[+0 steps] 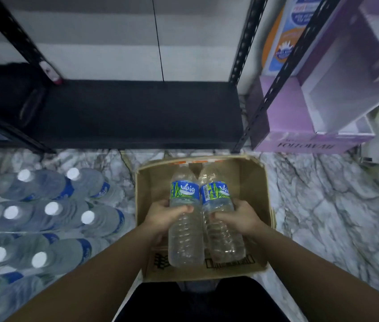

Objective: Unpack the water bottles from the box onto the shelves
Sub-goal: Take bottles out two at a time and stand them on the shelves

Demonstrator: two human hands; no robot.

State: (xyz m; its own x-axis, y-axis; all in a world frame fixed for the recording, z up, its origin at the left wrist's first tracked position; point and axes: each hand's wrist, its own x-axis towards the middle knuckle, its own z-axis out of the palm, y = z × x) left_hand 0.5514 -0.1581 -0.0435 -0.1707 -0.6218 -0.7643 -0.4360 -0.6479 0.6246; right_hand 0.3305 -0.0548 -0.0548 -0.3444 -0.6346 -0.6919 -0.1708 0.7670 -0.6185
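An open cardboard box (251, 182) stands on the marble floor in front of me. Over it I hold two clear water bottles with blue and green labels, side by side, their caps pointing away from me. My left hand (163, 214) grips the left bottle (185, 233) around its middle. My right hand (241, 217) grips the right bottle (223, 238) the same way. The box's inside shows bare cardboard around the bottles. Beyond the box lies the black bottom shelf (137, 112) of a metal rack.
Several large water bottles (51, 214) with white caps stand packed on the floor at the left. Black slotted rack posts (246, 49) frame the shelf. Purple boxes (299, 126) sit at the right, beside the rack. Marble floor (323, 205) lies open to the right of the box.
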